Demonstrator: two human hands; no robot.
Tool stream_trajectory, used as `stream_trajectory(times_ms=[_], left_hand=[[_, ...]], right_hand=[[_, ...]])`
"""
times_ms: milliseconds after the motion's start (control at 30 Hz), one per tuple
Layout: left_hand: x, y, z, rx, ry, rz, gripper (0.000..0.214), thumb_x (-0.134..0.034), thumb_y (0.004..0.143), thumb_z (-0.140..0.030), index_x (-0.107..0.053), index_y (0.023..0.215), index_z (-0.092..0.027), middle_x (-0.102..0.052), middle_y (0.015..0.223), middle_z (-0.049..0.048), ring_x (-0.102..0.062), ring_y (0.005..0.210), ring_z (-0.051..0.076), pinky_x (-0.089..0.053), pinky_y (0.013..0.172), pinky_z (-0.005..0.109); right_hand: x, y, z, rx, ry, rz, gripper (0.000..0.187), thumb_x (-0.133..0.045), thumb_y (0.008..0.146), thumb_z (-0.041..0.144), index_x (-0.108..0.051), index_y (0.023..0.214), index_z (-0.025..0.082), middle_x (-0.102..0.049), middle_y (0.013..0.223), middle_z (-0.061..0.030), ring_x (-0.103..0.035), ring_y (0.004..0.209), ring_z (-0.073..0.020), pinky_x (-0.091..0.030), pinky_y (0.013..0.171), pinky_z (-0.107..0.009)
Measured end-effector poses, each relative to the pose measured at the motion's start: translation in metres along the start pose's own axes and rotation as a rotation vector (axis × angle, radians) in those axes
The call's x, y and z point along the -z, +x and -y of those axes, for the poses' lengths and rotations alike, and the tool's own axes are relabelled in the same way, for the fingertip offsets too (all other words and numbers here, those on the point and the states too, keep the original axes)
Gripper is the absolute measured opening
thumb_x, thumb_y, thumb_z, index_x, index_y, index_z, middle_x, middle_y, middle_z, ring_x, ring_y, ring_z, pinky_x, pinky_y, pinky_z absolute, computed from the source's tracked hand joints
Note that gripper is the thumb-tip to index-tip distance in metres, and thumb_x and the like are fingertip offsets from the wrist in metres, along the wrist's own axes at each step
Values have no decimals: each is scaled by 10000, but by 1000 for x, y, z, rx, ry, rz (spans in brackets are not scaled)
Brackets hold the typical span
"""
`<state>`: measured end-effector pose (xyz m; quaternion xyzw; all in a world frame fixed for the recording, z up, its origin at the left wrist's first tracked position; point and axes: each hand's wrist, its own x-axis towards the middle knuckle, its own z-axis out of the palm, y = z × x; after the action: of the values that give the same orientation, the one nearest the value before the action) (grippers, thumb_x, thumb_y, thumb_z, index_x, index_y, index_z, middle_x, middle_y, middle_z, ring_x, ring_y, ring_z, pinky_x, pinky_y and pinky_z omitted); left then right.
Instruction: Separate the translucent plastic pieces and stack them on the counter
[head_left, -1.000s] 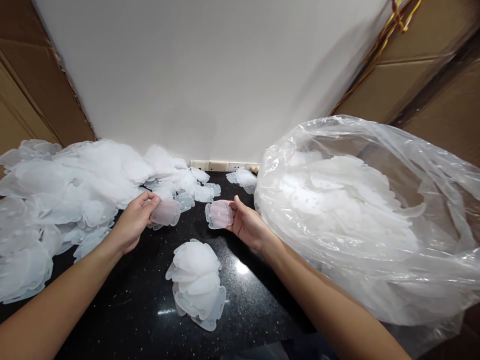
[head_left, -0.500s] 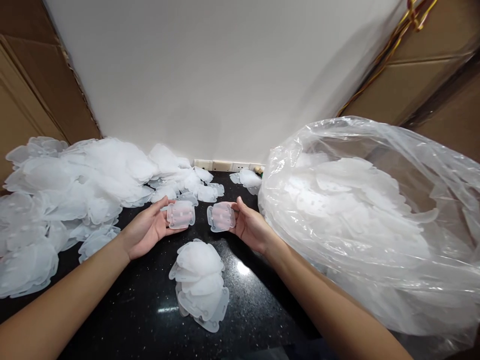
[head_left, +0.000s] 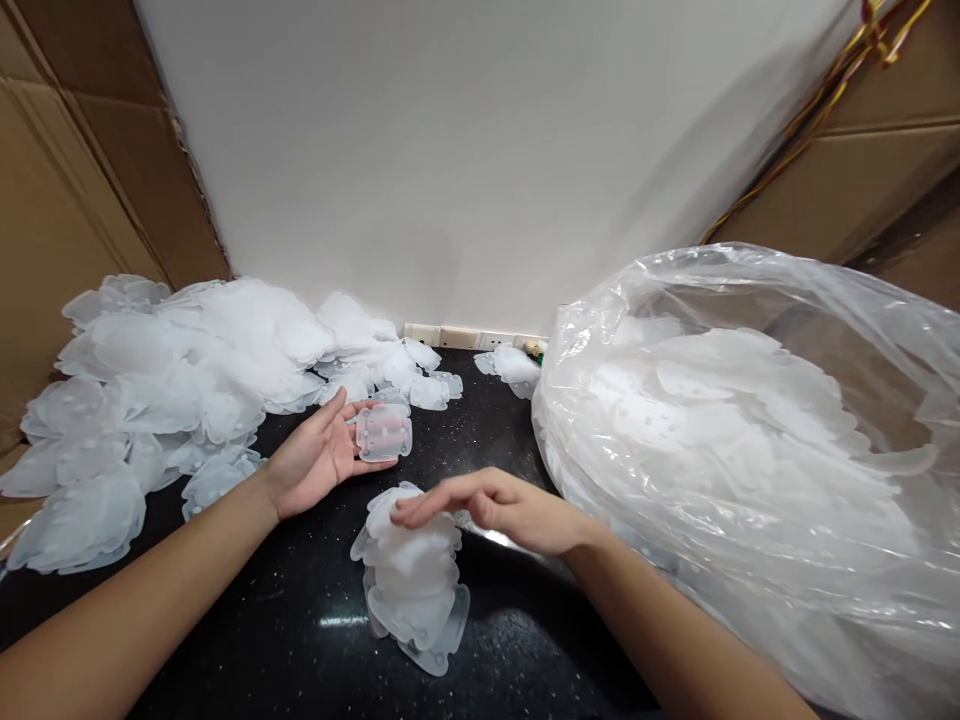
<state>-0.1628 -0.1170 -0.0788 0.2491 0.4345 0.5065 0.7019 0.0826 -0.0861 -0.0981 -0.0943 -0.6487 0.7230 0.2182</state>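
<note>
The left hand [head_left: 315, 468] is lying palm up, fingers spread, with one cloudy, see-through, wavy-edged plastic sheet [head_left: 385, 433] resting on them. Keeping those fingers flat should help (it is looking light and slippery). The right hand [head_left: 499, 508] is reaching over the fanned pile of milky white plastic sheets [head_left: 412, 590]; I cannot tell whether it is pinching one. Touching softly should keep that pile from sliding on the shiny black speckled counter [head_left: 277, 630]. Farther out, a clear crinkly plastic bag [head_left: 559, 410] is holding more white sheets.

Pale wall [head_left: 480, 150] behind; socket strip [head_left: 459, 338] runs along its foot. Brown cardboard [head_left: 112, 170] flanks both sides. Yellow-red wires [head_left: 874, 35] trail upper right.
</note>
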Motion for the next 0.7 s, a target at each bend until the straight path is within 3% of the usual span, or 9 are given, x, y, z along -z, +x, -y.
stream_trajectory(times_ms=[67,100,267,367,467,600,700], left_hand=[[1,0,1,8,-9,25,449,-374,997,-490,-573,1193,-138,-670,1244,192,-647,1145,314,-477,1007,564],[2,0,1,12,-11,44,461,-372,995,-501,-570,1198,-138,-671,1242,192,-642,1152,316,-468,1015,565],[2,-1,4,21,-7,157,528,-373,979,-556,-553,1241,-134,-636,1300,205,-570,1254,346,-411,1055,578],[1,-2,5,29,-7,210,561,-358,975,-582,-548,1252,-133,-635,1299,207,-551,1275,350,-385,1072,582],[1,-2,6,36,-4,241,569,-357,973,-589,-532,1272,-137,-641,1286,209,-569,1254,341,-373,1079,573],[-1,-5,8,41,-5,260,596,-345,973,-596,-501,1314,-132,-645,1270,214,-583,1236,345,-365,1081,568],[-5,-8,9,38,14,272,634,-347,966,-608,-494,1344,-121,-659,1239,204,-602,1210,332,-368,1089,529]], right_hand=[[-6,-3,6,13,-74,126,515,-557,891,616,-718,1154,205,-691,1255,-106,-570,1281,-265,-372,1130,-465],[-7,-4,6,35,-91,98,491,-548,905,602,-724,1132,204,-703,1231,-105,-588,1259,-263,-388,1118,-467],[3,1,-9,141,-383,-452,261,-544,964,419,-695,1035,219,-743,1013,-67,-698,970,-204,-535,931,-409],[13,5,-23,212,-681,-608,197,-540,942,257,-656,1099,232,-704,1070,-75,-675,965,-202,-561,872,-395],[17,8,-35,301,-888,-573,401,-529,894,127,-581,1264,271,-596,1288,-100,-607,1151,-230,-570,892,-403],[13,11,-44,325,-1019,-527,677,-520,851,28,-428,1436,356,-409,1491,-93,-433,1375,-249,-478,1061,-485],[8,15,-42,350,-1034,-470,633,-514,860,37,-491,1401,365,-344,1561,-75,-354,1434,-258,-421,1100,-518]])
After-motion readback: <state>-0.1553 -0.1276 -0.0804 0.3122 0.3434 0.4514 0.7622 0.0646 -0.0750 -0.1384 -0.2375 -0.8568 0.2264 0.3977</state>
